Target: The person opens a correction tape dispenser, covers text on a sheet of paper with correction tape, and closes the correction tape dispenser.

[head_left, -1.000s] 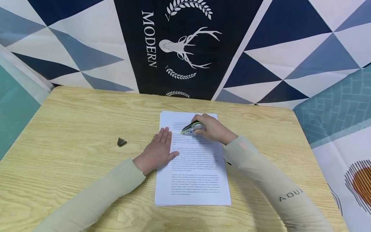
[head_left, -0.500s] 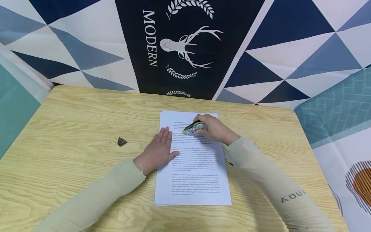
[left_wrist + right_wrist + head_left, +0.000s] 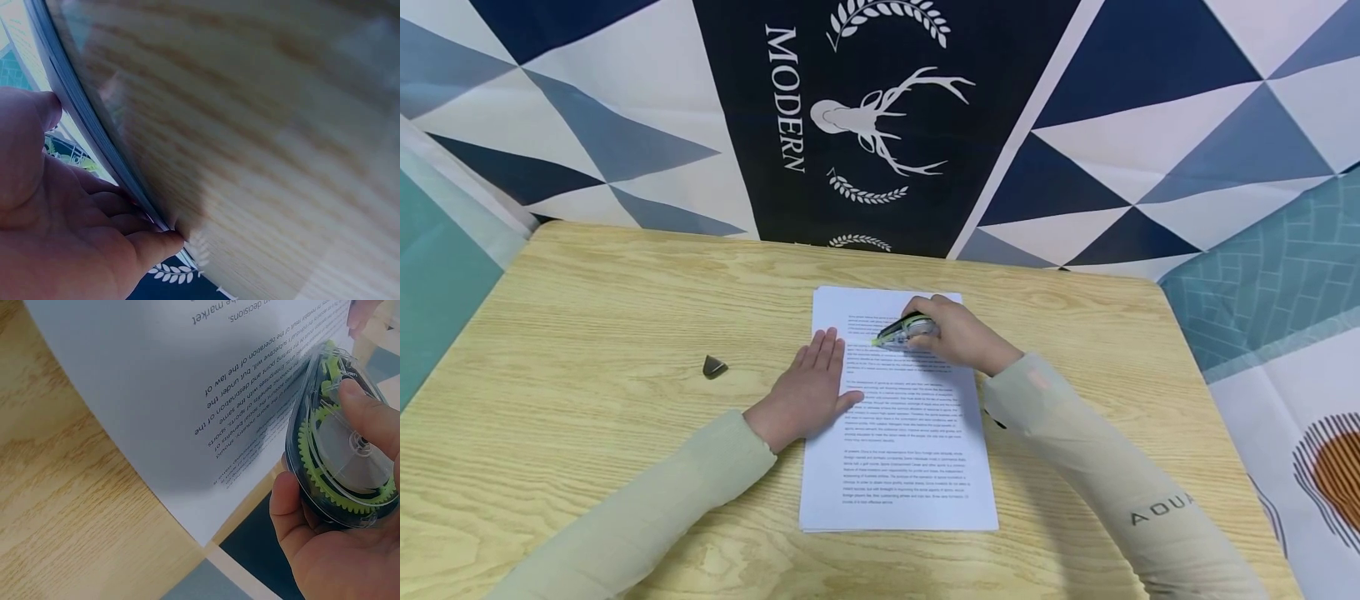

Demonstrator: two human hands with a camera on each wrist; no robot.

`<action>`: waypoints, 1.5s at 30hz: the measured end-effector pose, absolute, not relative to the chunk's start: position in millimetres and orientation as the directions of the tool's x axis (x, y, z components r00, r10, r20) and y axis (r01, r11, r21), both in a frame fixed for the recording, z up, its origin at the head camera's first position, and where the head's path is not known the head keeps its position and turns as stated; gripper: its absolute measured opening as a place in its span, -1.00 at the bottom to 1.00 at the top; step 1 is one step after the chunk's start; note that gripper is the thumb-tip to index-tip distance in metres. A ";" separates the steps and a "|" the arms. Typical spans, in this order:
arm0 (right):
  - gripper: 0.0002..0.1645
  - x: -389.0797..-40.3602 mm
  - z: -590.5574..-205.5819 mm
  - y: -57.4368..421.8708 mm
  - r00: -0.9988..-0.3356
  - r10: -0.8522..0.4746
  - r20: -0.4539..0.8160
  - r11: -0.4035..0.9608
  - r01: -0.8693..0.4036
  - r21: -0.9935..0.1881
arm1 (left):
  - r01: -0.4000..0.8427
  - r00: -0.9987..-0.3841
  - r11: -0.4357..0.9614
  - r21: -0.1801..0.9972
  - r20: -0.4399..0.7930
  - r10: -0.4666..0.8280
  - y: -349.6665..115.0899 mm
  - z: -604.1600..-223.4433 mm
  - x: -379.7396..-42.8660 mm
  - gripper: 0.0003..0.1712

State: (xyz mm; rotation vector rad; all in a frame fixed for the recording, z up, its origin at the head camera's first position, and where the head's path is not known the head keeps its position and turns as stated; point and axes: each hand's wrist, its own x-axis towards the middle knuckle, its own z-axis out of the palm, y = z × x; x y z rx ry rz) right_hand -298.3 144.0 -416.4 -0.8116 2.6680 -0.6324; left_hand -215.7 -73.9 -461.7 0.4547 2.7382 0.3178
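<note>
A stack of printed paper [image 3: 898, 492] lies on the wooden table. My left hand [image 3: 805, 387] rests flat on its left edge, fingers straight and thumb out on the top sheet. In the left wrist view the left hand [image 3: 81, 219] lies along the edge of the stack. My right hand [image 3: 958, 333] grips a correction tape [image 3: 898, 332], its tip at the start of the second paragraph. The right wrist view shows the correction tape [image 3: 344, 450] with a clear case and green gears, pinched between thumb and fingers of the right hand [image 3: 350, 550].
Left of the paper, a small dark wedge-shaped cap [image 3: 714, 367] lies on the wooden table [image 3: 587, 333]. A small black thing [image 3: 997, 423] shows partly beneath the right sleeve. Behind the table hangs a patterned cloth [image 3: 880, 125].
The right hand with the correction tape has shifted slightly to the right along the line of print. The left hand stays where it was on the paper.
</note>
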 end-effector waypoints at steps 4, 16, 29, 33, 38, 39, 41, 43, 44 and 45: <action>-0.66 -298.3 -416.6 143.7 -0.801 -0.583 -0.138 0.742 -0.455 -0.493 | 0.271 -0.889 0.924 0.270 -0.298 0.348 -74.5 -462.2 -215.3 -0.08; -0.66 -296.0 -416.6 141.4 -0.807 -0.573 -0.145 0.749 -0.444 -0.491 | 0.281 -0.889 0.915 0.288 -0.280 0.361 -76.8 -461.2 -212.6 -0.10; -0.64 -295.2 -422.7 147.9 -0.809 -0.577 -0.112 0.731 -0.450 -0.513 | 0.280 -0.893 0.914 0.292 -0.271 0.360 -76.2 -462.7 -213.2 -0.09; -0.62 -295.2 -424.3 150.0 -0.821 -0.557 -0.127 0.739 -0.420 -0.527 | 0.281 -0.892 0.915 0.291 -0.273 0.361 -75.9 -462.6 -213.7 -0.09; -0.60 -294.9 -427.3 153.4 -0.838 -0.527 -0.143 0.745 -0.374 -0.552 | 0.283 -0.889 0.915 0.289 -0.279 0.363 -75.2 -462.1 -214.7 -0.08; -0.60 -294.9 -428.0 153.9 -0.840 -0.523 -0.144 0.744 -0.368 -0.557 | 0.283 -0.888 0.915 0.287 -0.281 0.363 -75.1 -461.9 -214.8 -0.08; -0.59 -294.6 -428.6 154.6 -0.841 -0.522 -0.142 0.739 -0.364 -0.567 | 0.282 -0.887 0.915 0.288 -0.285 0.363 -75.0 -461.3 -214.9 -0.09; -0.60 -294.4 -428.9 154.8 -0.842 -0.522 -0.138 0.736 -0.362 -0.572 | 0.280 -0.886 0.915 0.289 -0.288 0.362 -75.0 -460.9 -215.0 -0.09; -0.60 -294.4 -428.9 154.7 -0.841 -0.523 -0.135 0.735 -0.365 -0.572 | 0.279 -0.886 0.915 0.291 -0.289 0.362 -75.0 -460.7 -215.0 -0.09; -0.60 -294.5 -429.0 154.5 -0.841 -0.524 -0.133 0.734 -0.366 -0.572 | 0.279 -0.886 0.915 0.291 -0.290 0.362 -75.0 -460.5 -215.1 -0.09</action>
